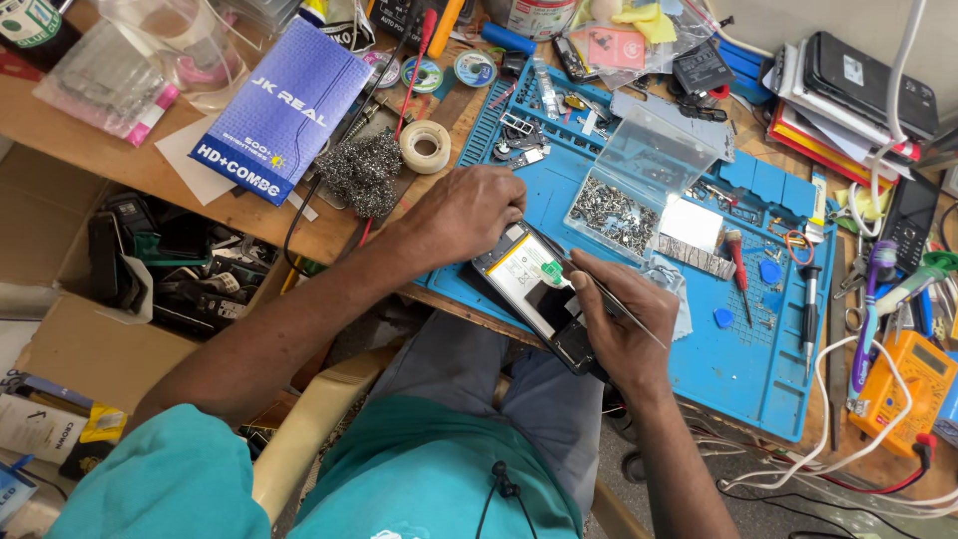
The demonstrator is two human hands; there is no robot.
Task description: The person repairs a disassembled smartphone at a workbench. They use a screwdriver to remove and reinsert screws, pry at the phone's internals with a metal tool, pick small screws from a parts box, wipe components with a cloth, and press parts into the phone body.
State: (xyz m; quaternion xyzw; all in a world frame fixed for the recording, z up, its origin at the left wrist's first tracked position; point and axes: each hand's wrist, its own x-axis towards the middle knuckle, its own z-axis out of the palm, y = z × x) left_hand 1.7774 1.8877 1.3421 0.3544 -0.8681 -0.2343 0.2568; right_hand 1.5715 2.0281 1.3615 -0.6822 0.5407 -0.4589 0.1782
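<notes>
Centre of frame, on the blue mat (758, 369): opened phone (534, 289), long axis running upper left to lower right. I see left hand (464, 212) pressing its upper end; right hand (619, 324) pinching tweezers (611, 304), tips on the phone's middle.

A phone-repair workshop: blue repair mat (743, 364), screwdrivers (739, 274), orange multimeter (913, 384).

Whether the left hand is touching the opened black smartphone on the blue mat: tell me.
Touching. The head view shows the left hand pressing its fingers onto the top edge of the opened black smartphone, no gap visible.
</notes>
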